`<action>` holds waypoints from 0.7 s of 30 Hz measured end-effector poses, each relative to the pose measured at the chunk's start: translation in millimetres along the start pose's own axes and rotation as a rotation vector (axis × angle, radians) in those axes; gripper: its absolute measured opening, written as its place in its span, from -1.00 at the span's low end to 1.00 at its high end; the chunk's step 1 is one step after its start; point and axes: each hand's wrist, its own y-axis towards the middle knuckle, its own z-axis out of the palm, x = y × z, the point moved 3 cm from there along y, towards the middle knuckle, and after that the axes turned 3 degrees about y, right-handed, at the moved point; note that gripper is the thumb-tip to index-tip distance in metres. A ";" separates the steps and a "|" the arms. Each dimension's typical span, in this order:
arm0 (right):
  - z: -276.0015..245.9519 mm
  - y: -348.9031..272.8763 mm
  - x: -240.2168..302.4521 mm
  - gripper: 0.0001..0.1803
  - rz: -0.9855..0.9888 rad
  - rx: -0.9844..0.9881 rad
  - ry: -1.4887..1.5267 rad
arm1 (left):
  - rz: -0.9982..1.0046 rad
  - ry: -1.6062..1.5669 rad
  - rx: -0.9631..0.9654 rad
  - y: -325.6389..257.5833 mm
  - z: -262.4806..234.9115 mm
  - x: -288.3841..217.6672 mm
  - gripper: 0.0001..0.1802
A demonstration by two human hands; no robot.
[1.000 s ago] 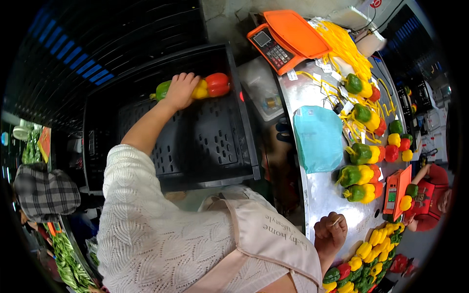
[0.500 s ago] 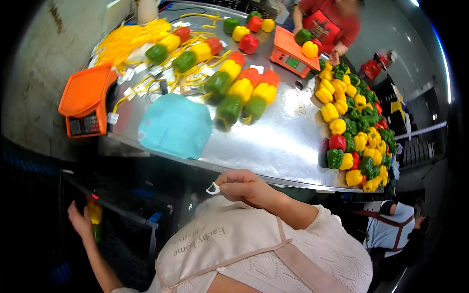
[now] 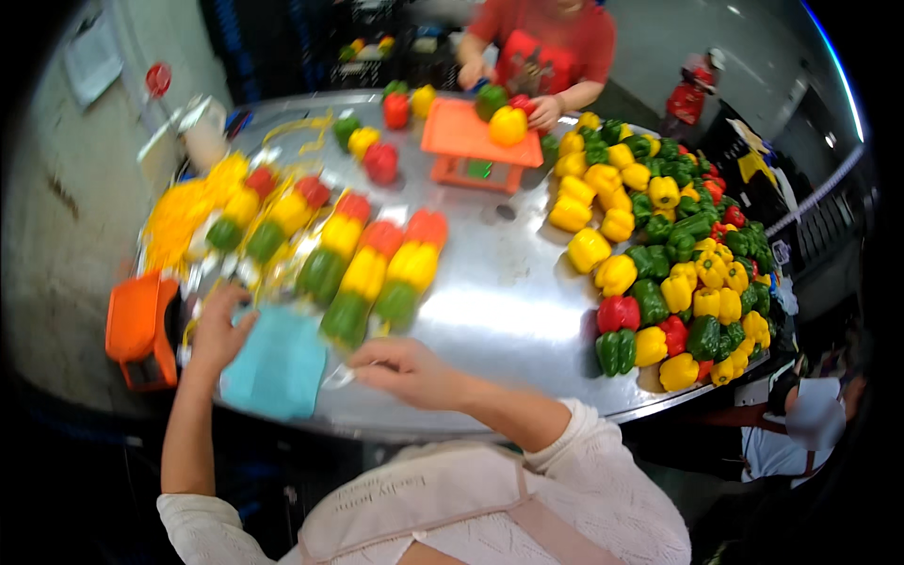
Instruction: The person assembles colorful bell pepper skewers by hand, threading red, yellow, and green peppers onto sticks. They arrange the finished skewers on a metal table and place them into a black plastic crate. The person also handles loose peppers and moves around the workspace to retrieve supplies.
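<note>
My right hand (image 3: 400, 372) is closed on a small white plastic loop (image 3: 339, 377) above the table's near edge, beside the blue cloth (image 3: 273, 365). My left hand (image 3: 221, 330) reaches over the cloth's upper left corner, thumb and fingers apart, with nothing visible in it. Just beyond both hands lie long netted packs of bell peppers (image 3: 363, 273), each with a red, a yellow and a green one in a row. Yellow net sleeves (image 3: 184, 212) and white tags lie heaped at the left. Motion smears some detail around the hands.
An orange scale (image 3: 141, 325) stands at the table's left edge. Across the table (image 3: 471, 315), a person in red (image 3: 556, 56) handles peppers on another orange scale (image 3: 471, 137). Loose yellow, green and red peppers (image 3: 683, 273) pile along the right side.
My left hand has come up from a low dark crate, where it was beside a netted pepper pack, to the blue cloth. My right hand has moved forward over the table with the white loop.
</note>
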 end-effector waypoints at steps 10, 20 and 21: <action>-88.3 -23.2 69.7 -0.87 -0.567 0.180 0.114 | -0.196 0.051 0.099 155.7 202.0 55.8 -0.49; -144.2 -45.0 -104.7 -0.75 0.328 -0.230 0.417 | -0.360 0.305 0.228 166.9 240.1 38.6 0.17; -140.8 -41.0 -108.0 -0.75 0.304 -0.200 0.396 | -0.380 0.318 0.247 169.0 240.0 39.4 0.18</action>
